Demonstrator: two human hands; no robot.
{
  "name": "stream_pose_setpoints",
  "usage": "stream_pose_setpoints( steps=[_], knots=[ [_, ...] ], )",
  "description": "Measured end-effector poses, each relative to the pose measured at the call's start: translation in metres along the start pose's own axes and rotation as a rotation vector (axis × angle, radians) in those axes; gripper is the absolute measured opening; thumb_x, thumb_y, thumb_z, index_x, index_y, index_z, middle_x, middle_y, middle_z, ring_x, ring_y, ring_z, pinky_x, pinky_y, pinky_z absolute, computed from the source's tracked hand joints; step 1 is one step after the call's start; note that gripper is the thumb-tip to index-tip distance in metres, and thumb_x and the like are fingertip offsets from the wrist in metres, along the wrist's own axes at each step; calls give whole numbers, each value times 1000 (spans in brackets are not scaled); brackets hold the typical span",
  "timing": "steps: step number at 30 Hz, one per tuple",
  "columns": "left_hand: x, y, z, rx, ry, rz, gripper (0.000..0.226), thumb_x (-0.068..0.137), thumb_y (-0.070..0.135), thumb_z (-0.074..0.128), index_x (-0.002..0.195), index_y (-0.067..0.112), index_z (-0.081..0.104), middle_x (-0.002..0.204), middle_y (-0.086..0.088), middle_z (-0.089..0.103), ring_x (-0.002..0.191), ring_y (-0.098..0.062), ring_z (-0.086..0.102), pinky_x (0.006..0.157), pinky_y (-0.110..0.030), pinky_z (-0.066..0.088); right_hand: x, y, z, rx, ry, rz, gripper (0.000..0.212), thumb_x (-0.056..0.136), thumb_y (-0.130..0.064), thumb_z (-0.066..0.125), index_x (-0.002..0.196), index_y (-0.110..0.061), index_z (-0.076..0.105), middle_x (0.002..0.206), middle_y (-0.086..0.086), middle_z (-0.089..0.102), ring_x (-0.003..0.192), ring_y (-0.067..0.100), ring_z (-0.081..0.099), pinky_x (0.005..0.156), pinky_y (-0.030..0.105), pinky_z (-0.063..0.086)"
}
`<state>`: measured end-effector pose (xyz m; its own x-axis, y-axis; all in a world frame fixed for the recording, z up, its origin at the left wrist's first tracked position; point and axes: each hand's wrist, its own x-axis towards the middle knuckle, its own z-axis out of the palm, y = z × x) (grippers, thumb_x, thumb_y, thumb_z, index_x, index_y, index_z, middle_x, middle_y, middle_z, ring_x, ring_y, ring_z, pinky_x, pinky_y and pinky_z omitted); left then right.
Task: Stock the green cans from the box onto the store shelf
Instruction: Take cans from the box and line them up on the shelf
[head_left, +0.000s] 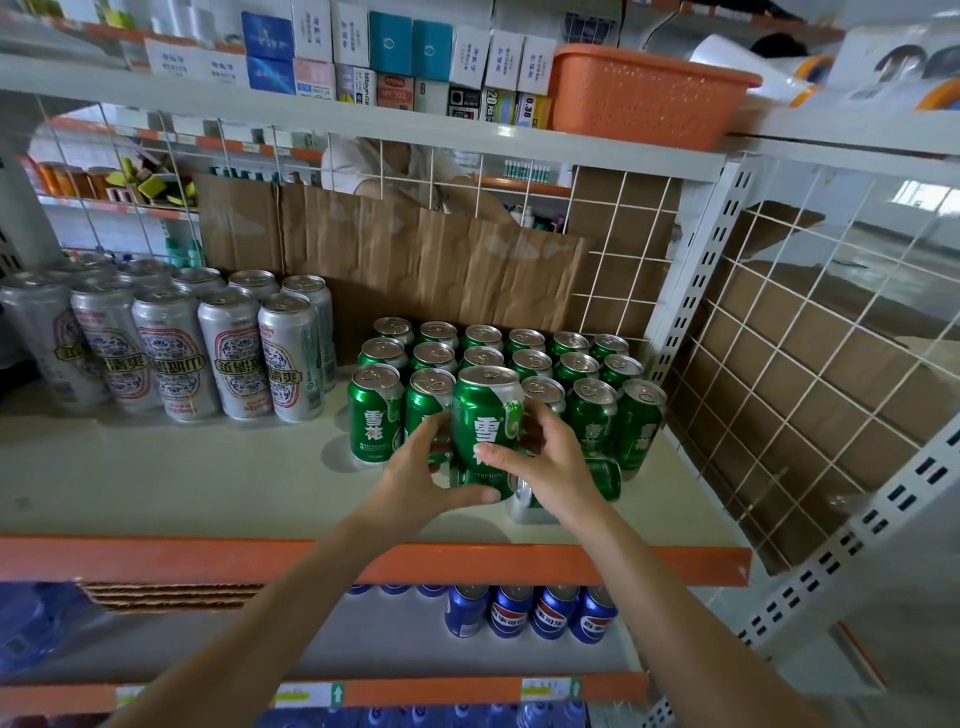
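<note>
We are looking down at a white store shelf (156, 483) with an orange front edge. We are holding one green can (485, 415) upright between both hands, just in front of the stocked green cans (576, 366), which are standing in three rows at the shelf's right end. Our left hand (415, 475) is curling round the can's left side, thumb lying across its lower front. Our right hand (553, 465) is wrapping the right side, thumb pressing on the label. Both hands are close together and clamped on this one can. We cannot tell whether its base is touching the shelf. A second green can (602, 478) is lying on its side under our right hand. Tall silver cans (171, 353) are standing to the left, cardboard (415, 260) is leaning behind, an orange basket (644, 98) is sitting on the level above, and blue cans (530, 613) are lining the level below.
</note>
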<state>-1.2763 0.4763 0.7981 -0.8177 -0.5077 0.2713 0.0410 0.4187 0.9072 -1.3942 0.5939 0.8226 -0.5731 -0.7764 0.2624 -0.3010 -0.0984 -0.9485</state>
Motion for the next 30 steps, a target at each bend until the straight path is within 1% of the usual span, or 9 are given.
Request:
stream_pose_setpoints(
  steps=[2, 4, 6, 8, 12, 16, 19, 23, 30],
  knots=[
    [5, 4, -15, -23, -53, -28, 111, 38, 78, 72, 130, 25, 40, 117, 8, 58, 108, -6, 58, 91, -22, 50, 0, 3, 0, -35, -12, 11, 46, 70, -9, 81, 109, -9, 56, 100, 2, 67, 89, 3, 66, 75, 17, 51],
    [12, 13, -28, -31, -49, -33, 102, 38, 82, 69, 124, 34, 43, 118, 6, 58, 108, -6, 57, 89, -25, 51, -2, 5, 1, -9, -21, 27, 47, 71, -3, 79, 111, -5, 55, 99, 3, 66, 88, 3, 65, 76, 18, 53],
    [20, 27, -38, 10, -56, -25, 96, 37, 82, 69, 119, 37, 46, 115, 12, 57, 104, 0, 57, 87, -20, 50, -4, 7, 5, -10, -17, 46, 55, 66, -20, 84, 112, -10, 56, 101, 4, 67, 94, 10, 66, 81, 27, 55],
    [28, 41, -43, 109, -96, -13, 91, 51, 64, 77, 127, 25, 48, 118, 9, 57, 104, 0, 56, 91, -20, 48, -5, 9, 9, -27, -23, 60, 60, 58, -33, 83, 110, -18, 57, 104, 1, 68, 98, 14, 65, 86, 32, 54],
    [40, 60, -51, 278, -224, 29, 54, 77, 26, 73, 127, 16, 53, 114, 7, 59, 105, -6, 55, 84, -10, 44, -7, 11, 16, -30, -51, 94, 53, 66, -16, 83, 108, -28, 53, 106, 0, 66, 101, 17, 63, 88, 34, 52],
    [44, 67, -57, 436, -333, 39, 46, 75, 33, 74, 117, 21, 60, 99, 17, 59, 89, 5, 55, 74, -6, 42, -9, 8, 20, -49, -79, 112, 54, 71, -10, 79, 112, -28, 49, 105, -8, 64, 100, 6, 61, 78, 16, 50],
    [45, 71, -60, 496, -359, 54, 45, 76, 37, 72, 115, 20, 60, 99, 12, 59, 91, -4, 56, 80, -16, 44, -11, 8, 22, -69, -80, 118, 56, 72, -11, 79, 118, -20, 50, 108, -4, 64, 102, 9, 61, 78, 16, 49],
    [44, 65, -66, 562, -384, 89, 69, 62, 69, 67, 113, 23, 64, 103, 7, 63, 95, -9, 58, 84, -28, 49, -12, 11, 26, -78, -106, 120, 59, 73, -11, 78, 124, -13, 48, 113, 2, 63, 102, 10, 61, 74, 12, 49],
    [36, 49, -76, 557, -302, 102, 72, 52, 72, 56, 109, 29, 63, 92, 24, 55, 86, 3, 55, 75, -18, 45, -10, 18, 35, -159, -117, 129, 51, 80, -20, 74, 123, -21, 48, 114, -5, 61, 106, 10, 57, 92, 26, 46]
  ],
)
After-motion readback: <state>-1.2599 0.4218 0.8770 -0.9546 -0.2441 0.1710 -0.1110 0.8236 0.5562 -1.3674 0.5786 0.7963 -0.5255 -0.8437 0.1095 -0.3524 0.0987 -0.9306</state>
